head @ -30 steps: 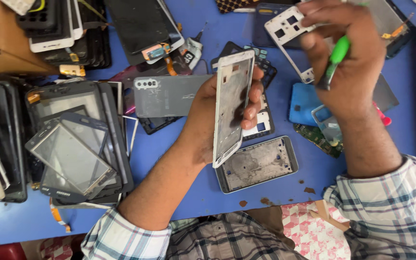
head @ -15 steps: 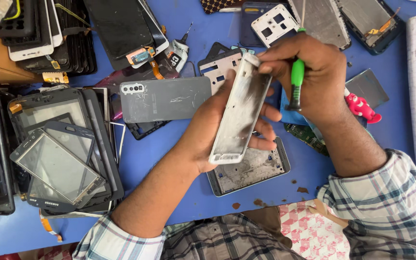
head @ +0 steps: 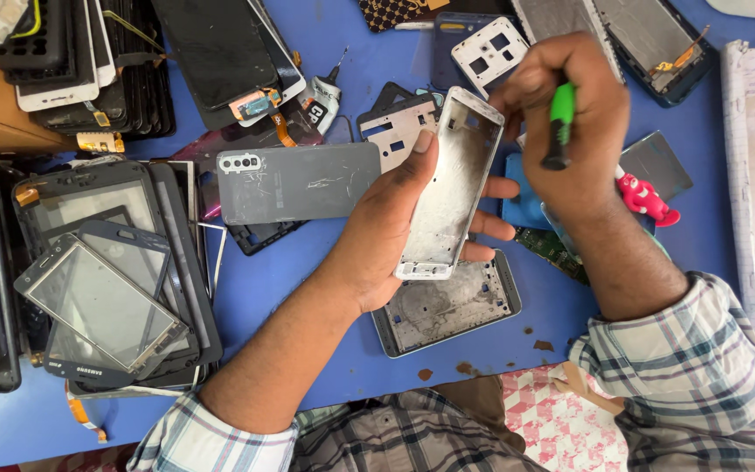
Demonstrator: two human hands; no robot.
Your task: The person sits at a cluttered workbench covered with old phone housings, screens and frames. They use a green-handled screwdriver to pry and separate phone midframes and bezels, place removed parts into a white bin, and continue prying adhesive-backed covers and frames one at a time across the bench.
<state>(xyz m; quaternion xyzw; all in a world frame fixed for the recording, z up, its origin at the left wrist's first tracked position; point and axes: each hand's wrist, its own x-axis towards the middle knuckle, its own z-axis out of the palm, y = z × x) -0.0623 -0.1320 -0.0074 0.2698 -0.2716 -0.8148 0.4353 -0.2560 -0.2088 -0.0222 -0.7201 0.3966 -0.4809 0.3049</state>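
Left hand [head: 395, 232] gripping a bare metal phone frame [head: 450, 185], rectangular and scuffed; right hand [head: 570, 131] curled around a green-handled screwdriver [head: 559, 125] above the blue counter [head: 308, 297].

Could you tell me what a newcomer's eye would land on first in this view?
Most likely the silver phone frame at centre, held upright in the left hand, with the right hand gripping a green-handled tool at its top edge. Next come the grey back cover just left of it and the stacked touch panels at far left on the blue table.
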